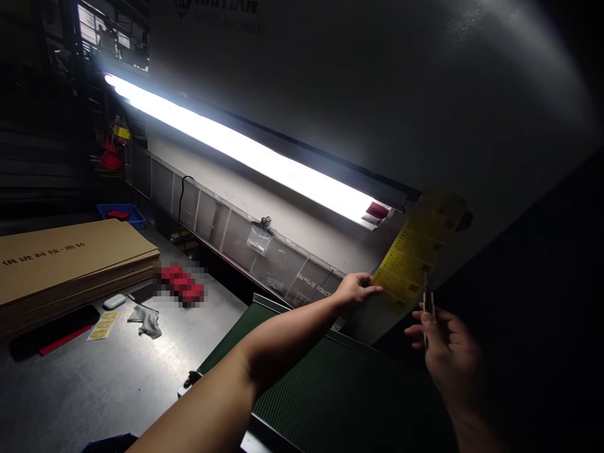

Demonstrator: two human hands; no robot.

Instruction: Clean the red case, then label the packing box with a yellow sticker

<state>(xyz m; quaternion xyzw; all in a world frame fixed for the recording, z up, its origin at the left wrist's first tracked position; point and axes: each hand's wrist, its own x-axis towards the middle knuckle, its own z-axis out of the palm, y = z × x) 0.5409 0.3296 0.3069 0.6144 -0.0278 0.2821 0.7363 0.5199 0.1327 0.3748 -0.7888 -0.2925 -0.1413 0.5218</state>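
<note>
A yellow sheet of printed labels with small dark square codes (401, 264) hangs against the grey machine panel (330, 82). My left hand (356, 289) is closed in a pinch at the sheet's lower left edge. My right hand (448, 346), in shadow, grips a slim pale-handled tool (428, 306) with a thin, blade-like tip pointing up. That tip is in front of the sheet's lower right part. Whether it touches the sheet I cannot tell.
A bright tube light (236, 148) runs along the panel. Below my left arm lies a green ribbed conveyor belt (330, 377). On the metal table (155, 384) are stacked cardboard (75, 251), a white case (114, 302), round yellow stickers (102, 326) and blurred red pieces (182, 283).
</note>
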